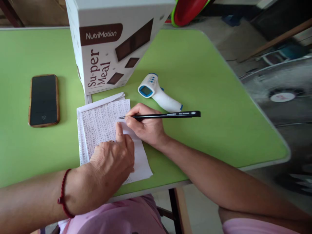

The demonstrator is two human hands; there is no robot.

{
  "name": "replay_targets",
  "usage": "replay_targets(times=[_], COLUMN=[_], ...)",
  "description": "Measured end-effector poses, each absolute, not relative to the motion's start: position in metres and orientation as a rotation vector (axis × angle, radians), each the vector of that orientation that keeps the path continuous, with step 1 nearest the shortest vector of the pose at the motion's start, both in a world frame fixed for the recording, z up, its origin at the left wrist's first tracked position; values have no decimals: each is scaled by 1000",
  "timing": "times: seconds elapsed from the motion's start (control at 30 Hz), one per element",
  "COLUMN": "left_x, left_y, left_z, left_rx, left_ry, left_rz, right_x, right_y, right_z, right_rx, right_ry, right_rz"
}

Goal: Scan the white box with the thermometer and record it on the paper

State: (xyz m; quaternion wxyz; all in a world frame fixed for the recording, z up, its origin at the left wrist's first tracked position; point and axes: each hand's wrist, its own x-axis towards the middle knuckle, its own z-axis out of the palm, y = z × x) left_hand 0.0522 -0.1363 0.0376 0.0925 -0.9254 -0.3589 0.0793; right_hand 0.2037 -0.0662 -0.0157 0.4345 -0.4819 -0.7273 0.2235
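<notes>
A slim black pen (168,114) is pinched in my right hand (146,125), its tip at the upper right part of a paper sheet (104,126). Small handwriting in rows covers much of that sheet, while its lower right is blank. My left hand (114,154) rests on the paper with the index finger stretched out, just below the pen tip. The other fingers of that hand curl under and are partly hidden; I see nothing held there. More written sheets (83,139) lie beneath, and their top edge is folded over.
A tall white NutriMotion box (102,42) stands behind the papers. A white and blue infrared thermometer (158,92) lies to the right, and a phone (44,100) to the left. All are on a green table (214,107). A fan (282,97) stands beyond its right edge.
</notes>
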Motion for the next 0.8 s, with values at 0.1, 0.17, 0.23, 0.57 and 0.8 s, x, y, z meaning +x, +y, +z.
replay_targets(times=[0.1, 0.17, 0.23, 0.57, 0.8], left_x=[53, 53, 52, 53, 53], left_y=[-136, -135, -136, -135, -135], left_z=[37, 37, 38, 32, 32], left_rx=[-2740, -2741, -2737, -2795, -2839], left_ry=[-1091, -1087, -1078, -1136, -1115], left_rz=[233, 242, 233, 157, 137], right_x=[203, 203, 204, 208, 231], right_y=[-66, -66, -66, -67, -60], right_z=[-15, -15, -15, -15, -6], right_rx=[-1203, -1219, -1221, -1198, -1181], right_ry=[-1808, -1809, -1810, -1797, -2051], right_rz=[552, 562, 565, 402, 31])
